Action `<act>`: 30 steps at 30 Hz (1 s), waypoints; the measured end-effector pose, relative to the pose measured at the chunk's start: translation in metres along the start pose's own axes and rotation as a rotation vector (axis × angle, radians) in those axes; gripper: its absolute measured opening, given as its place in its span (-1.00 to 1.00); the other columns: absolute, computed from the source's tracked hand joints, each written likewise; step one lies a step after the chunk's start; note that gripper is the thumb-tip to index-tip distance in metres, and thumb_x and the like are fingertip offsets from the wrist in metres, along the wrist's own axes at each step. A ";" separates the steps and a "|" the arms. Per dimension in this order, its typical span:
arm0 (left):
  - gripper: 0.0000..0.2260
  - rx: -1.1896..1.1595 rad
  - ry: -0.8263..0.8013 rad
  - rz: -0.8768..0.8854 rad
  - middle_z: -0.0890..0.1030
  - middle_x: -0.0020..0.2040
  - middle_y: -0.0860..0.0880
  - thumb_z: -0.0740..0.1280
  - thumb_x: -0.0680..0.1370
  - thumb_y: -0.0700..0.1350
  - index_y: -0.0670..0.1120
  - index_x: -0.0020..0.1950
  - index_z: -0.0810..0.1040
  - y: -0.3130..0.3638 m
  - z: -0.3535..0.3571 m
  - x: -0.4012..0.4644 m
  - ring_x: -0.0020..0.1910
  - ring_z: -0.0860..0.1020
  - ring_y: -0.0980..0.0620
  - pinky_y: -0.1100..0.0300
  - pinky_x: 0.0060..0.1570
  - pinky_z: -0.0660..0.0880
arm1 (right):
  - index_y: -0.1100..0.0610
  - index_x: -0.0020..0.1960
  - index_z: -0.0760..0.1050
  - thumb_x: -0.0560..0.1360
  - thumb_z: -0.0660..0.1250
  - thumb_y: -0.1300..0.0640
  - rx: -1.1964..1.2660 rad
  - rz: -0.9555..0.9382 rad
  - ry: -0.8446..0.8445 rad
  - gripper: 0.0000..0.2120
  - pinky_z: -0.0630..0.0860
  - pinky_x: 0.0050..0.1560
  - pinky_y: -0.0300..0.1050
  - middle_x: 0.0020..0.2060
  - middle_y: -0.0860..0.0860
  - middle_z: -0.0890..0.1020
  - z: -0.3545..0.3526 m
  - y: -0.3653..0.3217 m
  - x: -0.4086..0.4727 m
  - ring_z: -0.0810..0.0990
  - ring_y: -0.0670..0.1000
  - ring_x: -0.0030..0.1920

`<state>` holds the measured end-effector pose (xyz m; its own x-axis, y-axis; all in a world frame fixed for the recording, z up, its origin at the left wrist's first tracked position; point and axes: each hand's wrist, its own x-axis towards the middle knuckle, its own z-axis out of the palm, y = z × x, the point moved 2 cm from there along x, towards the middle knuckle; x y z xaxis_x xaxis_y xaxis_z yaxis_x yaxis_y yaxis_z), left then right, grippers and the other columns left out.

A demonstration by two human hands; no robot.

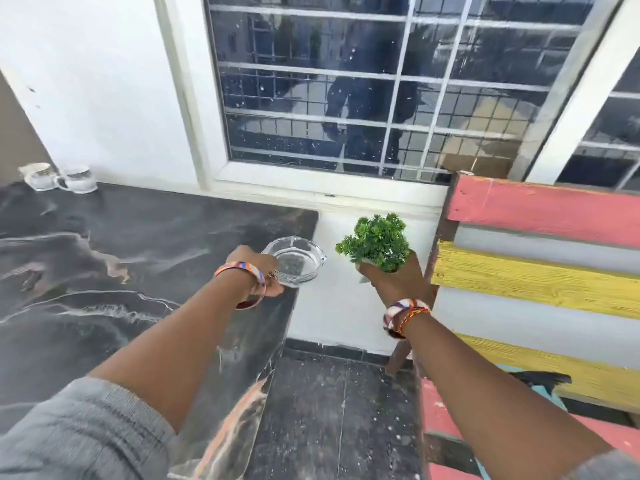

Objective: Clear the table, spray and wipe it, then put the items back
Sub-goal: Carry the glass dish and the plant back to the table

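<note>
My left hand [258,268] grips the near rim of a clear glass ashtray [296,259] at the right edge of the black marble table [104,258]. Whether the ashtray rests on the table or is lifted just off it, I cannot tell. My right hand [394,282] holds a small green potted plant [375,242] in the air, between the table and the bench; my fingers hide most of its pot. Both wrists wear patterned bangles.
Two glass cups [59,178] stand at the table's far left corner by the white wall. A slatted bench [536,271] in pink, grey and yellow stands to the right. Dark floor tiles [332,410] lie between them. A barred window [381,84] is ahead.
</note>
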<state>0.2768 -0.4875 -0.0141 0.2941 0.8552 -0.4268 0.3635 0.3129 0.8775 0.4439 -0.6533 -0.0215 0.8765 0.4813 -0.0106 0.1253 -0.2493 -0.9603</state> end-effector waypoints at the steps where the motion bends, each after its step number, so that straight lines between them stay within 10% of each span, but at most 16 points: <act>1: -0.89 -0.023 0.027 -0.007 0.49 -0.28 -0.24 0.33 0.29 -0.33 -0.30 -0.28 0.41 0.001 -0.011 0.009 -0.20 0.52 -0.21 -0.22 0.06 0.53 | 0.18 0.37 0.28 0.32 0.53 0.09 0.011 0.000 -0.023 -0.29 0.30 0.01 -0.21 0.10 0.05 0.48 0.015 -0.004 0.005 0.46 0.09 0.18; 6: -0.89 -0.044 0.070 -0.032 0.39 -0.34 -0.18 0.26 0.45 -0.39 -0.27 -0.25 0.38 0.022 -0.049 0.038 -0.31 0.45 -0.13 0.06 -0.28 0.48 | 0.14 0.31 0.31 0.24 0.56 0.08 0.035 0.025 -0.085 -0.26 0.44 0.06 -0.09 0.15 0.10 0.55 0.082 -0.020 0.027 0.53 0.15 0.15; 15: -0.75 -0.049 0.105 -0.068 0.48 -0.26 -0.21 0.31 0.20 -0.31 -0.33 -0.14 0.46 0.035 -0.111 0.132 -0.21 0.47 -0.17 -0.31 0.03 0.51 | 0.12 0.27 0.28 0.27 0.51 0.24 0.046 0.050 -0.083 -0.35 0.41 -0.01 -0.17 -0.03 0.03 0.53 0.167 -0.048 0.052 0.52 0.07 -0.06; 30: -0.70 -0.007 -0.148 -0.106 0.43 -0.23 -0.22 0.29 0.19 -0.34 -0.34 -0.09 0.45 0.037 -0.173 0.257 -0.26 0.40 -0.18 0.04 -0.16 0.44 | 0.21 0.37 0.19 0.34 0.46 0.26 0.047 0.234 0.249 -0.30 0.35 -0.01 -0.17 0.02 0.10 0.48 0.282 -0.068 0.038 0.49 0.14 0.02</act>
<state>0.2130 -0.1849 -0.0536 0.3813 0.7477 -0.5436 0.3932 0.4010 0.8274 0.3375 -0.3811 -0.0350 0.9662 0.1945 -0.1692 -0.1089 -0.2871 -0.9517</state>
